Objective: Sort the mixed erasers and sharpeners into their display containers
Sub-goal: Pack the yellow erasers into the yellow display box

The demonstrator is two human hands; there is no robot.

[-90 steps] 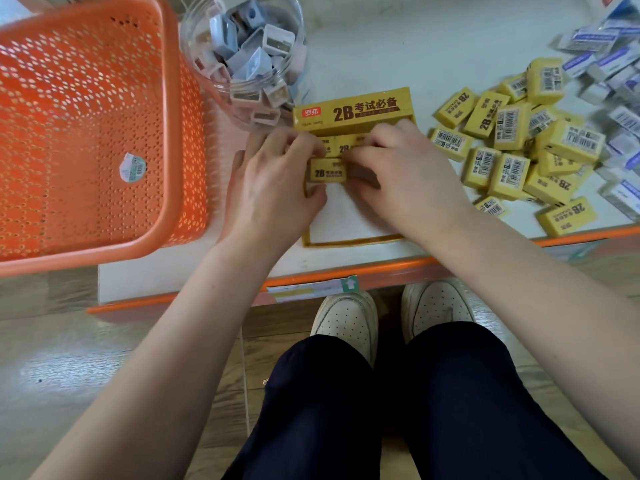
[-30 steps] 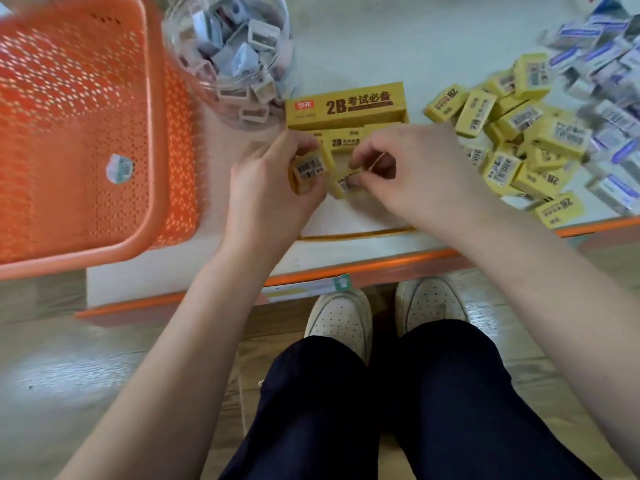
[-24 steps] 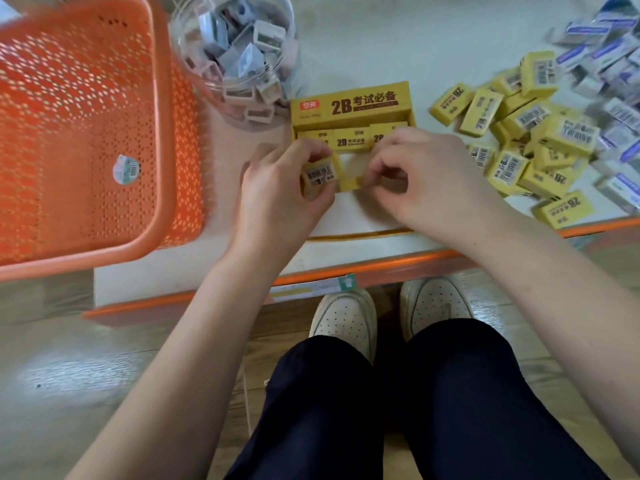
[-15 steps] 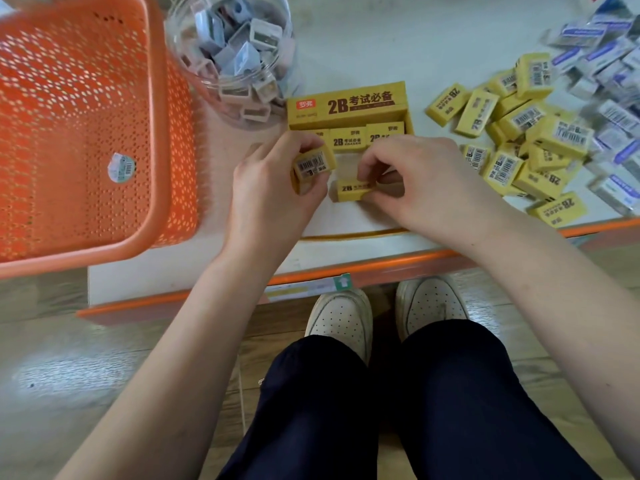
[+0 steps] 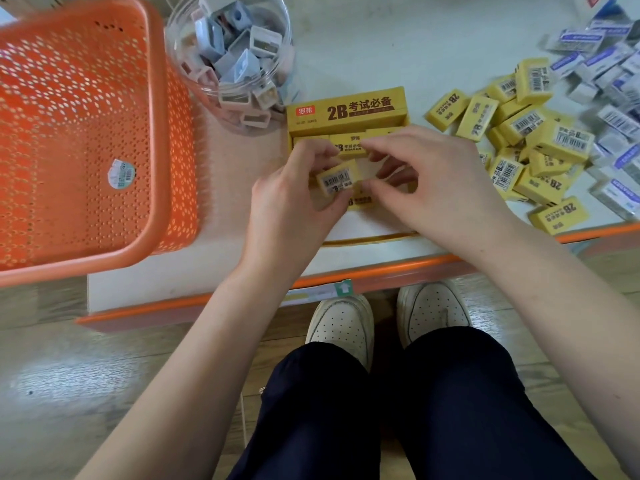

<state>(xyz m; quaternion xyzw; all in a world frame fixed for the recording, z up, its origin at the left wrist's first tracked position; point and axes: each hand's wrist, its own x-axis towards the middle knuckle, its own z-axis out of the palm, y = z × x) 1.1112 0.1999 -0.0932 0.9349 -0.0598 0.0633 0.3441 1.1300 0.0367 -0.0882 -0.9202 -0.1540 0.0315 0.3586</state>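
Note:
A yellow 2B display box (image 5: 346,110) lies open on the white shelf, with a row of yellow erasers (image 5: 348,144) along its far end. My left hand (image 5: 294,202) pinches a yellow eraser (image 5: 337,181), barcode side up, over the box. My right hand (image 5: 433,181) hovers over the box with curled fingers touching another yellow eraser (image 5: 360,200) lying in it. A clear jar of sharpeners (image 5: 235,57) stands behind the box on the left. Loose yellow erasers (image 5: 519,133) are heaped to the right.
An orange perforated basket (image 5: 86,133) fills the left and overhangs the shelf edge. White and blue erasers (image 5: 609,74) lie at the far right. The shelf's orange front edge (image 5: 346,278) runs just above my shoes and dark trousers.
My right hand set its eraser down into the box and now stays over it. My left hand has kept its barcode-up eraser and shifted it slightly right.

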